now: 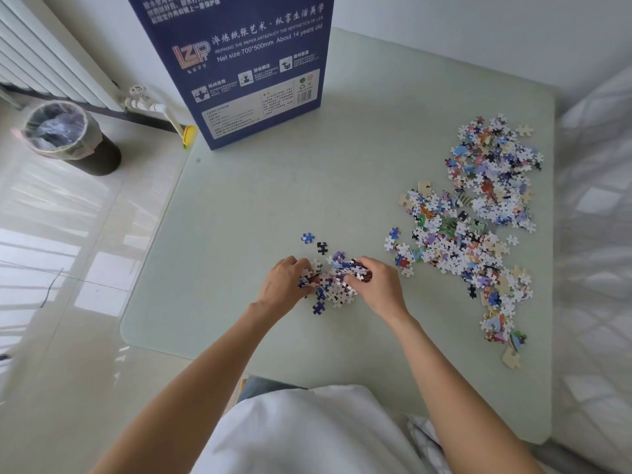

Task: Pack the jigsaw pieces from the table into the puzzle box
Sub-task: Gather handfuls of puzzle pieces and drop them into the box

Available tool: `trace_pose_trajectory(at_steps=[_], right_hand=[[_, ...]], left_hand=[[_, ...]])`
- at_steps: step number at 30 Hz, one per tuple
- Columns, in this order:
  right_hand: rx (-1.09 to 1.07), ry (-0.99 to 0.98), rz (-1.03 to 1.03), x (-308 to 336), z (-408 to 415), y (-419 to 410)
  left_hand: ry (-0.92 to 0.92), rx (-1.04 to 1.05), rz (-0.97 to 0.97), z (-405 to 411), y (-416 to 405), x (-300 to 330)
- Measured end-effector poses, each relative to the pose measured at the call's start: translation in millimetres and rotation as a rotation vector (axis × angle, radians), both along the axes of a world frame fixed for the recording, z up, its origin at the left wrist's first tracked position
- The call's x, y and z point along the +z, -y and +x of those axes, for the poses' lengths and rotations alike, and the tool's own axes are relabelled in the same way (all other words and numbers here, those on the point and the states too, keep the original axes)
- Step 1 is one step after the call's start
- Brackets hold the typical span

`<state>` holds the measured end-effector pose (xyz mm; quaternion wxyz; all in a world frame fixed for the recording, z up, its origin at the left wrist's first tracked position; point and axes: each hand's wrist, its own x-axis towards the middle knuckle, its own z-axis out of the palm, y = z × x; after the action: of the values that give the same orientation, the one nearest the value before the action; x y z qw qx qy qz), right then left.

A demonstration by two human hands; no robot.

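A small heap of jigsaw pieces (333, 280) lies near the middle of the pale green table (260, 206). My left hand (285, 283) curls round the heap's left side and my right hand (374, 285) curls round its right side, both gripping pieces. Two single pieces, a blue one (307, 238) and a black one (321, 248), lie just beyond the heap, and another blue piece (318, 307) sits in front of it. A large spread of pieces (478, 227) covers the right part of the table. The dark blue puzzle box (253, 66) stands upright at the table's far edge.
A bin with a plastic liner (65, 135) stands on the tiled floor at the left, below a white radiator (44, 53). A white quilted bed (595, 234) borders the table on the right. My white shirt (307, 436) fills the bottom of the view.
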<state>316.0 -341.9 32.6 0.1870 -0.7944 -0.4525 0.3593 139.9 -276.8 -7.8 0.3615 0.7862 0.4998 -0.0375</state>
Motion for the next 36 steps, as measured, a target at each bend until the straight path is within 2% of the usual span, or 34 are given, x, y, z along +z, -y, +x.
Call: trace_pose_trajectory(at_steps=[7, 10, 16, 21, 25, 27, 31, 33, 36], right_hand=[[0.025, -0.005, -0.007, 6.8, 5.6, -4.8], [-0.020, -0.066, -0.029, 9.5, 10.0, -9.0], [-0.027, -0.138, 0.057, 48.6, 15.0, -29.3], [0.048, -0.215, 0.234, 116.8, 21.5, -71.5], [0.136, -0.255, 0.405, 191.4, 25.8, -131.7], [0.188, -0.268, 0.487, 230.1, 26.1, -165.7], [0.229, -0.244, 0.594, 282.1, 25.9, -241.8], [0.223, -0.221, 0.649, 301.8, 22.7, -280.0], [0.236, -0.161, 0.660, 316.0, 15.6, -327.4]], left_hand=[[0.040, -0.008, 0.064, -10.0, -25.5, 8.2], [0.064, -0.014, 0.058, -11.9, -34.5, 13.7], [0.168, 0.016, 0.073, -10.8, -57.7, 64.8], [0.434, -0.037, 0.300, -13.0, -97.3, 149.3], [0.601, -0.007, 0.630, -17.4, -156.0, 236.1], [0.580, -0.015, 0.809, -18.9, -189.9, 276.6], [0.556, 0.053, 1.022, -21.8, -252.9, 332.0], [0.500, 0.091, 1.029, -18.7, -281.2, 342.2], [0.323, 0.137, 0.905, -14.1, -310.7, 336.1]])
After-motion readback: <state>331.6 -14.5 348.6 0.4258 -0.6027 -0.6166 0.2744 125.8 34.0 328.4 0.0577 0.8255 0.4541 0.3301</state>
